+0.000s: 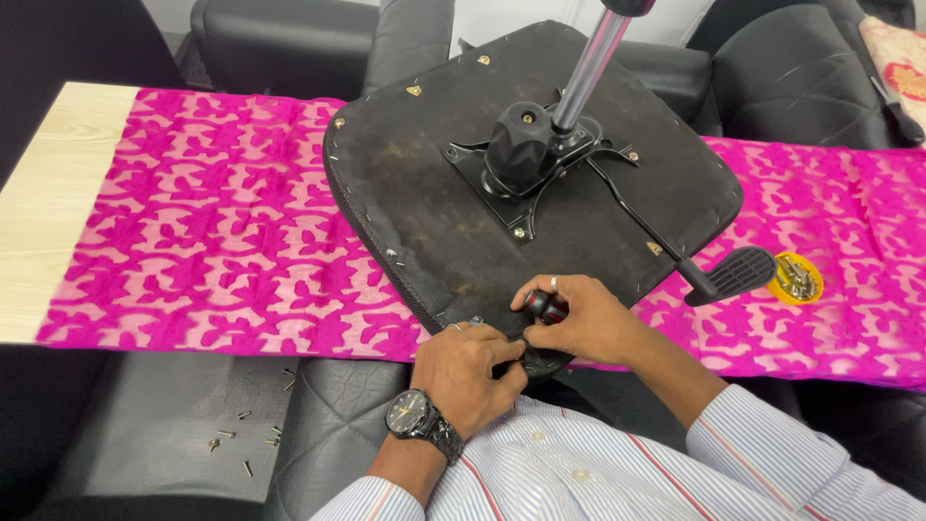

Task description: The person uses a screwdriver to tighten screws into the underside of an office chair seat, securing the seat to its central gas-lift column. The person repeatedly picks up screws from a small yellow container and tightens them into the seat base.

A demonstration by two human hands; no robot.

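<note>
**Both hands at the seat's near edge**

The upturned black office-chair seat base [434,203] lies on pink patterned cloth [193,222] over the bench [48,193]. The right hand [579,323] has its grip closed round a short black-handled screwdriver [545,304]; the left hand [473,371] pinches the fabric edge. A slipping tip could jab those fingers. Loose screws [246,439] lie on a chair nearby, more in a yellow dish [796,280]

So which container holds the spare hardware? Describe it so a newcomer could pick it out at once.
Start at the upturned black chair seat lying on the pink patterned cloth. Follow its black lever paddle out to the right. Just beyond it sits a small round yellow dish of metal screws, the only yellow thing on the cloth.
</note>
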